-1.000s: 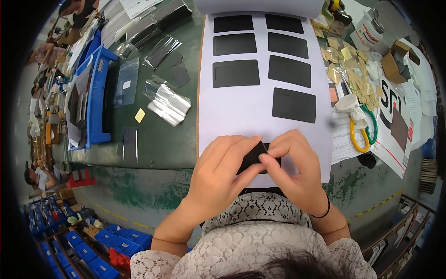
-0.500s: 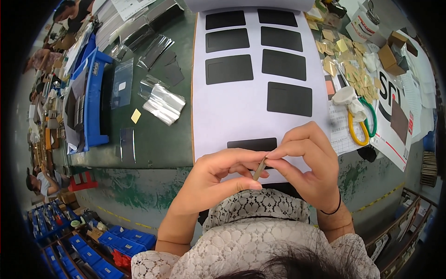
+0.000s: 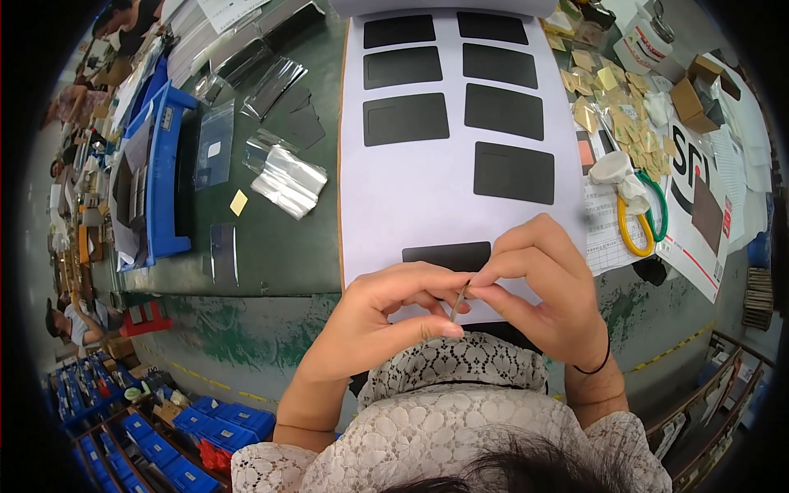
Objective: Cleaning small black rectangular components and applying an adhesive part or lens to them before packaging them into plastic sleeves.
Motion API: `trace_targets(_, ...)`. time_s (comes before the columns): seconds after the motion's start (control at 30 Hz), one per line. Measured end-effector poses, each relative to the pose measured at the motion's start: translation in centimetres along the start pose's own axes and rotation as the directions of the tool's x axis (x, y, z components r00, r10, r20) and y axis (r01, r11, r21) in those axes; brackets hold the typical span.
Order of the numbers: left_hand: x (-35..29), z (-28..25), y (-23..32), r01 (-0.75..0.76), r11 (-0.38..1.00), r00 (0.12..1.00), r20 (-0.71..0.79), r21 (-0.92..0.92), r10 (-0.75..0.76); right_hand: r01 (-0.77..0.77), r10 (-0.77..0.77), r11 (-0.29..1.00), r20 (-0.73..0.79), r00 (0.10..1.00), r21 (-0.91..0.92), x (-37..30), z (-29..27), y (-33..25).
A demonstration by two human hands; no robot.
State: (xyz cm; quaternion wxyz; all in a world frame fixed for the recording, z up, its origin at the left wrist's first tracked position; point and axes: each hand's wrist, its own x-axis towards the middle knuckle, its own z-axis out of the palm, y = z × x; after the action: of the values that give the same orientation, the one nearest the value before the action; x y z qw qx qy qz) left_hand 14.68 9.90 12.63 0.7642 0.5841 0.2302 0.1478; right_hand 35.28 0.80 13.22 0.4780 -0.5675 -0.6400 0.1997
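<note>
My left hand is closed, with a small thin flat piece between thumb and forefinger, seen nearly edge-on and greyish tan. My right hand pinches the upper end of that piece with thumb and fingertip. Its exact kind is too small to make out. Just beyond the fingers lies a black rectangular card, its near part hidden by my hands. More black cards lie in two columns on a white sheet farther away.
To the left are a pile of clear plastic sleeves, a small yellow square and a blue bin. On the right lie scissors with yellow and green handles, many tan squares and a white jar. Several people are at the far left.
The small piece has turned in my fingers and now shows a thinner edge. Both hands stay in nearly the same place.
</note>
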Motion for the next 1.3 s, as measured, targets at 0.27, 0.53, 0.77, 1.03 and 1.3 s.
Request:
trace_targets(0.27, 0.6, -0.2, -0.4, -0.152, 0.954, 0.976, -0.193, -0.26, 0.103, 0.131, -0.126, 0.986, -0.051, 0.991, 0.107, 0.0, -0.1, -0.2)
trace_targets(0.53, 1.6, 0.4, 0.7, -0.209, 0.663, 0.832, -0.226, 0.718, 0.507, -0.395, 0.059, 0.841, -0.662, 0.747, -0.37, 0.1, -11.4, 7.4)
trace_targets(0.77, 1.9, 0.8, 0.2, -0.245, 0.508, 0.866, -0.049, 0.826, 0.497, -0.14, -0.006, 0.837, -0.265, 0.964, -0.529, -0.8, -8.0, 3.1)
trace_targets(1.03, 1.7, 0.9, 0.5, -0.219, 0.489, 0.902, -0.016, 0.844, 0.432, 0.096, -0.064, 0.974, 0.159, 0.985, -0.203, -0.8, -1.4, 1.6)
trace_targets(1.3, 1.1, 0.2, -0.3, -0.223, 0.569, 0.927, -0.008, 0.791, 0.374, 0.006, 0.017, 0.984, 0.128, 0.992, -0.179, -1.8, -1.2, 2.0)
